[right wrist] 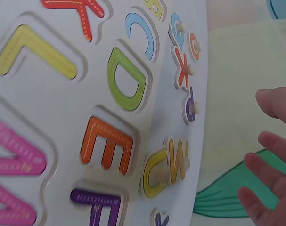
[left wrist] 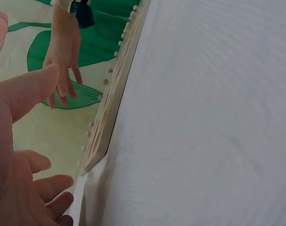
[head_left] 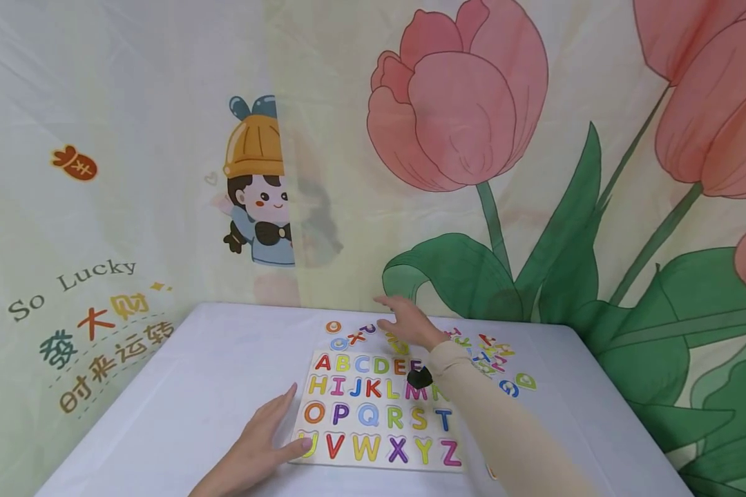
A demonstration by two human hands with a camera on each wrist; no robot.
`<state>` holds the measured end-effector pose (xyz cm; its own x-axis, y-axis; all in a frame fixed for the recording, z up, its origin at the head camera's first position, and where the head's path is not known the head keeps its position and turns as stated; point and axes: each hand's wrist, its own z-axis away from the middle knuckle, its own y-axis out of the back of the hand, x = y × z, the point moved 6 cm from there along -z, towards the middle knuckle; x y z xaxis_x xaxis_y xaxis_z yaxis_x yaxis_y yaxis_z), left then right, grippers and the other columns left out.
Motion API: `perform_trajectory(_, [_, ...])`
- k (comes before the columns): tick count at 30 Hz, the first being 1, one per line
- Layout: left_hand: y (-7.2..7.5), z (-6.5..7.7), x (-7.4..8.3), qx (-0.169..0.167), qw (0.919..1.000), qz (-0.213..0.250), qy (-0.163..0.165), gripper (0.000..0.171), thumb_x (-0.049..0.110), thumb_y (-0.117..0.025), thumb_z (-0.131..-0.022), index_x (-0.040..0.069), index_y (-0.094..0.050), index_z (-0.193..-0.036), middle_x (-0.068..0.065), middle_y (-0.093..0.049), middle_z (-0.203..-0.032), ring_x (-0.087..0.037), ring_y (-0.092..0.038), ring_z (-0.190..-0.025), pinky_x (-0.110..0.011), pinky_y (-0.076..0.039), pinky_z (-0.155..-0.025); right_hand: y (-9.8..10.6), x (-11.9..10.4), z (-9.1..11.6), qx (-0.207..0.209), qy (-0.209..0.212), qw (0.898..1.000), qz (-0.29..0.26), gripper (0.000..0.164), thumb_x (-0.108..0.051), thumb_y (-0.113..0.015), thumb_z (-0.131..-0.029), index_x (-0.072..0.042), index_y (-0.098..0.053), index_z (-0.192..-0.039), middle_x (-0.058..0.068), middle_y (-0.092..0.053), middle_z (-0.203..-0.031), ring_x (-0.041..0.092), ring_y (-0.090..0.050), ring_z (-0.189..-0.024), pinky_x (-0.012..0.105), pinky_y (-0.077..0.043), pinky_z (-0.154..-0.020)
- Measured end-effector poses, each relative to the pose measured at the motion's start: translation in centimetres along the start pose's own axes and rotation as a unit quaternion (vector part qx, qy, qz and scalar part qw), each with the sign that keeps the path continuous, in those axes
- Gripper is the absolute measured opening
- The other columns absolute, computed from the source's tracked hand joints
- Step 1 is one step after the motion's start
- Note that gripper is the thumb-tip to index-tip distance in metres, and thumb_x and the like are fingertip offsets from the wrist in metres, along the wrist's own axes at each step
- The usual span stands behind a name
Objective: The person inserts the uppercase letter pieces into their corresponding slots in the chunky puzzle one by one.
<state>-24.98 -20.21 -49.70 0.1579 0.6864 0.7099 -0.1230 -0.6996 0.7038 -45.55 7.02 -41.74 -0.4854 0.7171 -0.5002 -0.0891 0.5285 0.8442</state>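
A wooden alphabet puzzle board (head_left: 376, 400) with coloured letters A to Z lies on the white table. Beside its left edge is my left hand (head_left: 257, 438), fingers spread and holding nothing, its thumb over the lower-left corner by the letter U. My right hand (head_left: 410, 321) reaches past the top of the board with its fingers apart and nothing held. Below it in the head view is a yellow letter piece. In the right wrist view, the fingers (right wrist: 263, 172) stand apart from the yellow U piece (right wrist: 154, 181) and yellow W piece (right wrist: 179, 160), which have wooden knobs.
Behind the board lie an orange O piece (head_left: 333, 326), a red X piece (head_left: 356, 338) and a purple P piece (head_left: 367, 329). More loose letters, including a blue G piece (head_left: 508, 388), are scattered on the right. A tulip-print curtain (head_left: 460, 103) hangs behind the table.
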Motion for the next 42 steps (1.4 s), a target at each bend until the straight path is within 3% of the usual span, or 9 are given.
perform_trajectory(4, [-0.3,-0.1,-0.2,-0.008,0.9998,0.014,-0.01,0.109,0.05,-0.085,-0.084,0.011,-0.029,-0.169,-0.017,-0.034,-0.171,-0.046,-0.025,-0.157,-0.074,-0.022,-0.122,-1.2,-0.8,-1.5,0.0,0.022,0.999,-0.034,0.052,-0.015,-0.069,-0.104,-0.009,-0.056,-0.154,0.014,-0.058,-0.154,0.039,-0.057,-0.136,0.051,-0.049,-0.113])
perform_trajectory(9, [-0.6,0.3,-0.6,-0.022,0.9996,0.011,-0.017,0.11,0.046,-0.09,-0.079,0.006,-0.035,-0.166,-0.018,-0.033,-0.171,-0.048,-0.023,-0.157,-0.074,-0.021,-0.121,-3.8,-1.2,-3.1,-0.007,0.027,0.998,-0.05,0.048,-0.016,-0.069,-0.105,-0.01,-0.059,-0.152,0.012,-0.062,-0.148,0.035,-0.06,-0.133,0.048,-0.052,-0.109])
perform_trajectory(16, [-1.3,0.3,-1.0,-0.041,0.9991,-0.01,0.007,0.116,0.049,-0.095,-0.072,0.007,-0.04,-0.164,-0.014,-0.035,-0.17,-0.047,-0.027,-0.155,-0.073,-0.028,-0.119,-6.9,-1.4,-4.0,-0.023,0.003,0.997,-0.08,0.043,-0.012,-0.067,-0.105,-0.012,-0.064,-0.148,0.01,-0.066,-0.143,0.031,-0.06,-0.131,0.046,-0.052,-0.108])
perform_trajectory(21, [-1.5,0.0,-1.1,-0.052,0.9983,-0.02,0.018,0.117,0.053,-0.096,-0.07,0.007,-0.041,-0.164,-0.013,-0.034,-0.171,-0.047,-0.027,-0.155,-0.074,-0.03,-0.118,-8.0,-1.7,-4.0,-0.025,0.012,0.997,-0.077,0.039,-0.007,-0.065,-0.105,-0.009,-0.068,-0.143,0.013,-0.066,-0.141,0.032,-0.063,-0.13,0.044,-0.054,-0.108])
perform_trajectory(32, [-1.0,-0.1,-1.1,-0.031,0.9971,-0.056,-0.041,0.115,0.051,-0.095,-0.071,0.001,-0.044,-0.16,-0.015,-0.042,-0.166,-0.046,-0.036,-0.151,-0.071,-0.035,-0.116,-9.4,-2.8,-4.8,-0.001,0.029,1.0,0.009,0.038,-0.01,-0.064,-0.106,-0.013,-0.068,-0.144,0.009,-0.067,-0.14,0.032,-0.057,-0.136,0.052,-0.043,-0.114])
perform_trajectory(35, [-1.0,-0.2,-1.2,-0.027,0.9964,-0.061,-0.052,0.114,0.052,-0.094,-0.072,0.0,-0.044,-0.16,-0.015,-0.043,-0.166,-0.045,-0.037,-0.15,-0.07,-0.036,-0.116,-9.9,-3.0,-5.0,-0.013,0.025,0.999,0.028,0.043,-0.012,-0.061,-0.108,-0.016,-0.063,-0.15,0.008,-0.065,-0.143,0.032,-0.055,-0.138,0.052,-0.042,-0.115])
perform_trajectory(42, [-1.1,-0.6,-1.1,-0.035,0.9966,-0.055,-0.05,0.113,0.052,-0.093,-0.074,0.0,-0.042,-0.161,-0.016,-0.04,-0.167,-0.047,-0.034,-0.151,-0.072,-0.033,-0.117,-10.9,-2.5,-5.3,-0.068,-0.037,0.995,0.063,0.047,-0.02,-0.049,-0.113,-0.025,-0.052,-0.16,0.003,-0.052,-0.157,0.031,-0.043,-0.145,0.051,-0.035,-0.118])
